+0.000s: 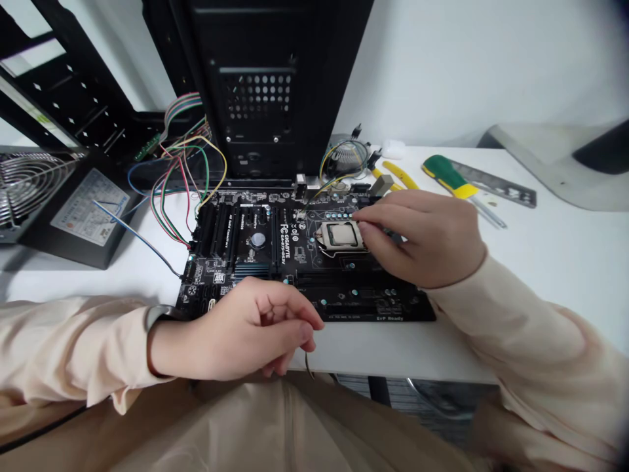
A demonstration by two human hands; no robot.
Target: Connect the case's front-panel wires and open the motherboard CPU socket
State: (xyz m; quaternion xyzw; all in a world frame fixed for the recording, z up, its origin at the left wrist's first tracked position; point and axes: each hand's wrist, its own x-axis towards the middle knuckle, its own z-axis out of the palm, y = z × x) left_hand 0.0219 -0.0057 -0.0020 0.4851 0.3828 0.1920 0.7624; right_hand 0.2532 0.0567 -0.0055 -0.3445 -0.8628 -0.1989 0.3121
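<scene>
Circuit board (314,270) marked "GIGABYTE" and "ErP Ready" lies on surface (383,351). Right hand (420,236): fingers nearly together at chip's (341,233) two o'clock, grip unclear. Left hand (240,328), board's seven o'clock: fingers half-curled, empty.

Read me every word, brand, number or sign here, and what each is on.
On the black rectangular circuit board:
"GIGABYTE"
"GA-B75-D3V" (end blurred)
"FC"
"DualBIOS"
"All Solid Capacitors"
"SATA"
"ErP Ready"
Other board print: too small or blurred.
White rectangular label on the black metal box: too blurred to read.
</scene>
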